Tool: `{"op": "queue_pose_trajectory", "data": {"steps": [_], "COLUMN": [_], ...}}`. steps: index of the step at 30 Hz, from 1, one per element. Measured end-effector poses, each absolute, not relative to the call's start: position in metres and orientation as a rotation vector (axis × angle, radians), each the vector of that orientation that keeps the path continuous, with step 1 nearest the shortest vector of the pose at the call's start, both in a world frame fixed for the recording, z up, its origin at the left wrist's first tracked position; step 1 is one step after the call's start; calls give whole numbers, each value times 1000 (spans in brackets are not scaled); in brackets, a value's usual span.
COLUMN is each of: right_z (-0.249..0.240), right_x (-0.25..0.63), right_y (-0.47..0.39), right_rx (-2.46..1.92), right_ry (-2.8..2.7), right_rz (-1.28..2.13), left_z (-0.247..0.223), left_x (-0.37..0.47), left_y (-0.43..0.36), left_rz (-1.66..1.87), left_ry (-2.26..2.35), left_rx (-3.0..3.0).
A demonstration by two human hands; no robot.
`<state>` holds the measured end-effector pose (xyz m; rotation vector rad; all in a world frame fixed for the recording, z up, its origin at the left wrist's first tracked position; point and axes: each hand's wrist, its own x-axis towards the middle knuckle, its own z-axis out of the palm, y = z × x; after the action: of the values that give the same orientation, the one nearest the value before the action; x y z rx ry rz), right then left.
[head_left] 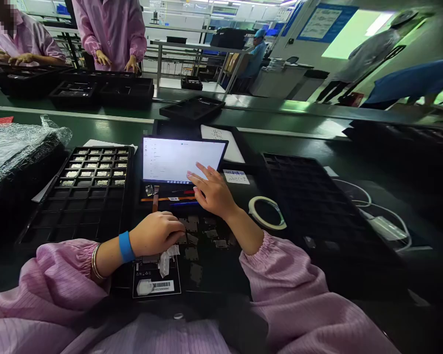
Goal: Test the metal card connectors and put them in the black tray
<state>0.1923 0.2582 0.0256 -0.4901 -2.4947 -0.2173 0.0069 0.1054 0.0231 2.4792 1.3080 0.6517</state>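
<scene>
My right hand (214, 191) is open, its fingers spread over the lower right of a lit tablet (170, 160); the index fingertip is at or just above the screen. Curled and closed, my left hand (158, 233) rests above a black printed card (157, 287) with a barcode label. Anything inside its fingers is hidden. Crumpled translucent film (165, 263) lies on the card just below that hand. Several small grey metal plates (196, 273) are scattered on the dark surface between my hands. A small circuit board (149, 190) with a brown flex cable (155, 201) sits below the tablet.
On the left is a compartment tray (84, 196) with small parts in its far rows, beside a film-wrapped stack (18, 147). A tape roll (268, 212), dark tray (310, 196) and white charger (389, 228) lie right. Co-workers stand and sit across the bench.
</scene>
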Motion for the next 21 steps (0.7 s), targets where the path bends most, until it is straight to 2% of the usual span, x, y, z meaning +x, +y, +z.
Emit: {"op": "queue_pose_trajectory", "data": {"steps": [21], "right_z": [25], "right_x": [197], "right_y": [266], "right_rx": [-631], "right_ry": [-2353], "right_rz": [-219], "left_z": [26], "left_x": [6], "left_y": [106], "left_rz": [675], "left_ry": [1290], "left_rx": [2484]}}
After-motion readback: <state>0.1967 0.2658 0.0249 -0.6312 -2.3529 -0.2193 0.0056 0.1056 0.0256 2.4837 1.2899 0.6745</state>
